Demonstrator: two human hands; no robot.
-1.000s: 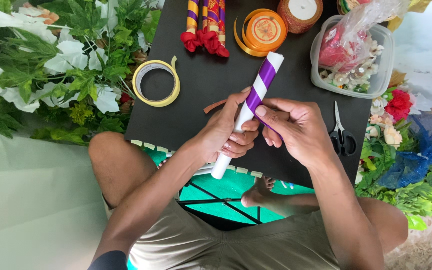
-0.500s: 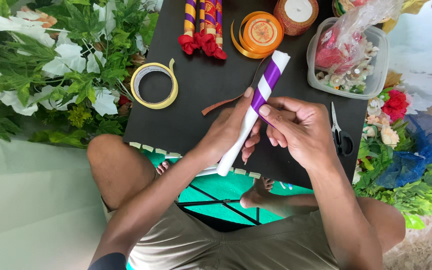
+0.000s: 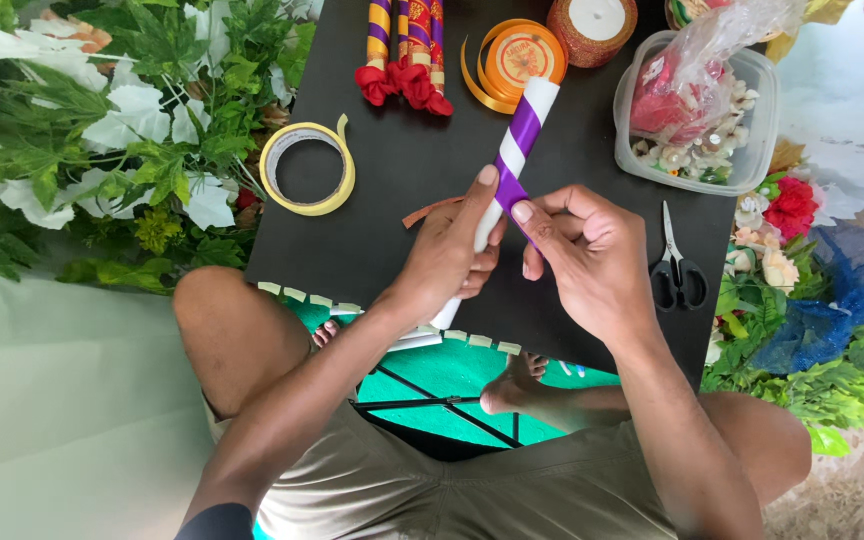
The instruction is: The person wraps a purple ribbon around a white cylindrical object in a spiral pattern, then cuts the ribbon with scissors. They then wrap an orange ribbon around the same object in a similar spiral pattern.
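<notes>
A white stick point(image 3: 527, 125) with purple ribbon spiralled round its upper part slants across a black board point(image 3: 372, 230). My left hand point(image 3: 452, 250) is wrapped around the stick's middle, thumb tip on the ribbon. My right hand point(image 3: 587, 260) pinches the purple ribbon point(image 3: 508, 190) against the stick just right of that thumb. The stick's lower white end pokes out under my left hand near the board's front edge.
On the board lie a yellow tape roll point(image 3: 307, 168), an orange ribbon spool point(image 3: 522, 55), a gold-rimmed spool point(image 3: 592, 25), finished wrapped sticks with red bows point(image 3: 407, 60) and black scissors point(image 3: 674, 265). A clear tub of flowers point(image 3: 697, 110) sits right. Artificial foliage point(image 3: 82, 130) flanks both sides.
Both hands have slid slightly up the stick. The right hand's fingers have closed in on the ribbon, pressing it against the stick beside the left thumb.
</notes>
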